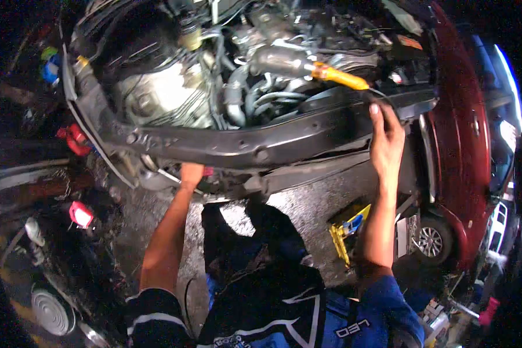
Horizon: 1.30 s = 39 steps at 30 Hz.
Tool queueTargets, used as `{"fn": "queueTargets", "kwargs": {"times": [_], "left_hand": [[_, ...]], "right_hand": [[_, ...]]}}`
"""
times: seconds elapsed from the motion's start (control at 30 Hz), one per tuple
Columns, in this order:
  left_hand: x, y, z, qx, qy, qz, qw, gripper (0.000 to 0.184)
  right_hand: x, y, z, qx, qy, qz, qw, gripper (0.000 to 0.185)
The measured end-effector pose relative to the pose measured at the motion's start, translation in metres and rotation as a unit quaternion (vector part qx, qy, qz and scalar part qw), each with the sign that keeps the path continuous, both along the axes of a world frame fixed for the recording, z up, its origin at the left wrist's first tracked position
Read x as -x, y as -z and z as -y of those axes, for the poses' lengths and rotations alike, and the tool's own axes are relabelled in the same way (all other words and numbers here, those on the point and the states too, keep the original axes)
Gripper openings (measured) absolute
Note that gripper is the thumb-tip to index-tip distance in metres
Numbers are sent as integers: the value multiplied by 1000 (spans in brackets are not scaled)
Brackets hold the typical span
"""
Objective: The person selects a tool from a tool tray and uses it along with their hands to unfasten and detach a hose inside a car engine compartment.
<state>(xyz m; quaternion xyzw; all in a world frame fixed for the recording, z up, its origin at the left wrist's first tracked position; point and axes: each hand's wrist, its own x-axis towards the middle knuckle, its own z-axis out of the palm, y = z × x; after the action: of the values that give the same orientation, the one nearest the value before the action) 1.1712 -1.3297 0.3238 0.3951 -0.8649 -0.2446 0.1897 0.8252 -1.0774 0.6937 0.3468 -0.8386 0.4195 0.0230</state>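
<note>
An open engine bay (232, 87) fills the upper middle, edged by a dark front crossbar (261, 142). My left hand (192, 174) reaches in under the crossbar, its fingers hidden, beside a small red thing (207, 171). My right hand (387, 130) is raised over the bar's right end, fingers pointing up and close together, at the cord of a work lamp with a yellow-orange handle (345, 76). The lamp lies across the engine, its clear head (281, 61) to the left. Whether the fingers grip the cord is too blurred to tell.
A dark red car side (461, 133) with a wheel (432, 240) stands at the right. On the floor are a yellow and blue item (349, 229) and grey boxes. Car parts, a red-lit lamp (81, 214) and a round ribbed disc (52, 312) lie at the left.
</note>
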Motion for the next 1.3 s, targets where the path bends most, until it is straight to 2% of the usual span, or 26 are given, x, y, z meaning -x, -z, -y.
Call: {"fn": "queueTargets", "kwargs": {"times": [0.07,0.17,0.2,0.27,0.3,0.4,0.53,0.6,0.63,0.67,0.7,0.73,0.77,0.87,0.93,0.97,1.07,1.1,1.13,1.17,1.27,1.3], "left_hand": [[21,-7,3,23,24,-7,999,30],[58,-10,-3,-156,-85,-124,976,26],[71,-9,-5,-206,-118,-165,957,25],[91,-12,-4,-292,-166,-248,909,23],[97,-13,-2,-330,-174,-279,885,22],[118,-10,15,-411,-191,-347,821,19],[170,16,65,-448,-207,-374,785,16],[190,37,78,-471,-261,-296,789,29],[206,109,82,-317,-262,-255,875,36],[219,125,85,-315,-268,-293,862,55],[217,112,88,-501,-214,-301,783,61],[214,92,92,-665,-150,-298,669,68],[216,73,95,-661,-186,-267,676,81],[236,144,109,-643,-228,-425,595,103],[233,178,120,-651,-222,-347,637,100],[232,160,124,-613,-320,-186,698,92],[233,110,126,-612,-153,-160,759,96],[242,132,131,-630,-183,-146,740,98],[247,136,127,-579,-220,-184,763,92],[248,141,127,-587,-212,-172,762,83],[237,172,137,-712,-108,-266,641,54],[232,153,138,-691,-112,-191,688,53]], "right_hand": [[54,-10,5,-32,16,-93,995,38],[133,2,9,-75,65,-139,985,44],[131,-3,14,-53,81,-90,991,46],[109,-5,25,20,38,-44,998,44],[94,-1,29,13,3,-44,999,42],[60,28,37,-22,-69,-70,995,32],[48,57,48,-158,-149,-164,962,32],[46,63,53,-218,-151,-175,948,36],[44,61,56,-230,-152,-174,945,36],[43,61,58,-242,-152,-174,942,37],[44,65,57,-231,-145,-185,944,40],[44,66,57,-236,-139,-180,945,41],[45,67,56,-244,-135,-184,943,42],[47,67,57,-255,-142,-180,939,44],[48,69,57,-257,-140,-181,939,47],[46,67,62,-263,-136,-180,938,50],[46,67,60,-287,-125,-174,934,56],[45,67,59,-287,-123,-171,934,57],[45,67,60,-285,-121,-171,936,57],[45,68,60,-282,-120,-171,936,57],[46,69,60,-271,-131,-169,938,58],[47,69,59,-271,-132,-170,938,57]]}}
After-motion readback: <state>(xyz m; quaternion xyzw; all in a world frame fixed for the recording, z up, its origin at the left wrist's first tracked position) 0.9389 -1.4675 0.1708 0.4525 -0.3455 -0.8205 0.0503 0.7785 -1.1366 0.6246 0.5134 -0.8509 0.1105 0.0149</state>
